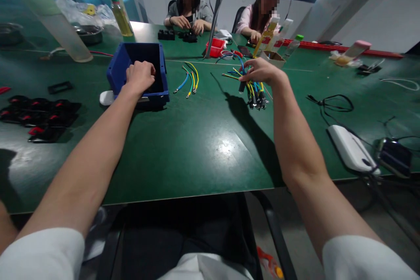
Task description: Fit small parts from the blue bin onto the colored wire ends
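My left hand (140, 75) reaches over the front of a blue plastic bin (114, 68), its fingers curled; whatever they may hold is hidden. My right hand (262, 71) pinches a blue wire (242, 62), with a black sleeve (242, 86) showing just below the fingertips. Under that hand lies a bundle of wires (254, 92) in yellow-green and blue, with black sleeves and metal lugs at the near end. Between my hands, several loose wires (192, 79) in blue, green and yellow lie on the green table (197, 140), lugs toward me.
Black parts with red pieces (42, 116) lie at the left. Bottles (120, 11) and a red container (215, 47) stand farther back. A white power bank (352, 148) and cables (334, 104) are at the right. Two people (188, 8) sit across the table.
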The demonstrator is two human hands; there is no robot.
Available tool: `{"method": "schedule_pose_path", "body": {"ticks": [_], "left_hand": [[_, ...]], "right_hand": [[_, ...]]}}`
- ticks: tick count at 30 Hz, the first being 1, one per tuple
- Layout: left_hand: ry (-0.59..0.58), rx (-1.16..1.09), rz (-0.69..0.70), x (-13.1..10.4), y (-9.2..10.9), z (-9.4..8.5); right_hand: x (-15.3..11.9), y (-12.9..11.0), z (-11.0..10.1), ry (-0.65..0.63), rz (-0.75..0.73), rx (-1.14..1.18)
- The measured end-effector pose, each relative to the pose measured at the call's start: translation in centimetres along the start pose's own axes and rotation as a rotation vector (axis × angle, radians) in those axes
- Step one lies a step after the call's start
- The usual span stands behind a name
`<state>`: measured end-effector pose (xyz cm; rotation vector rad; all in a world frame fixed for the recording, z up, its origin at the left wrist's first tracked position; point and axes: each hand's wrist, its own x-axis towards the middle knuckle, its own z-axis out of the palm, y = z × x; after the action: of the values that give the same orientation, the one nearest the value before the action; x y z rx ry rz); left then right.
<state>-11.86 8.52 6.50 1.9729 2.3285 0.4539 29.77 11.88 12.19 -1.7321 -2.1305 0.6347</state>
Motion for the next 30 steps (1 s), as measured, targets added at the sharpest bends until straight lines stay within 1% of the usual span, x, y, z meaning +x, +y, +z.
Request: {"method": "schedule_pose_path", "body": {"ticks": [3,6,10,14,17,20,23,28,30], "left_hand": [[-0.027,-0.025,-0.002,0.2,-0.1,0.1],[-0.039,-0.007,0.001,0.5,-0.4,0.4],[-0.059,-0.01,0.008,0.9,-0.8,0.7],[-0.056,0.069,0.028,1.0,-0.9,0.7],[-0.053,0.123,0.037,1.0,-0.8,0.6],[-0.05,0.142,0.045,0.9,-0.6,0.5],[-0.044,0.151,0.044,0.7,-0.4,0.4],[-0.052,0.134,0.026,0.7,-0.5,0.4],[-0.064,0.126,0.01,0.9,-0.7,0.5]], "right_hand": [[0.1,0.9,-0.7,0.094,0.001,-0.121],[-0.2,1.5,-1.3,0.139,0.01,-0.156],[-0.8,1.9,-1.8,0.117,0.068,-0.117],[-1.0,2.5,-2.3,0.056,0.234,-0.135],[-0.9,3.4,-2.4,0.041,0.335,-0.151],[-0.7,4.4,-2.2,0.063,0.373,-0.156],[-0.6,5.1,-1.9,0.102,0.381,-0.113],[-0.3,5.4,-1.7,0.133,0.436,-0.069],[-0.2,5.3,-1.6,0.131,0.423,-0.087]]}}
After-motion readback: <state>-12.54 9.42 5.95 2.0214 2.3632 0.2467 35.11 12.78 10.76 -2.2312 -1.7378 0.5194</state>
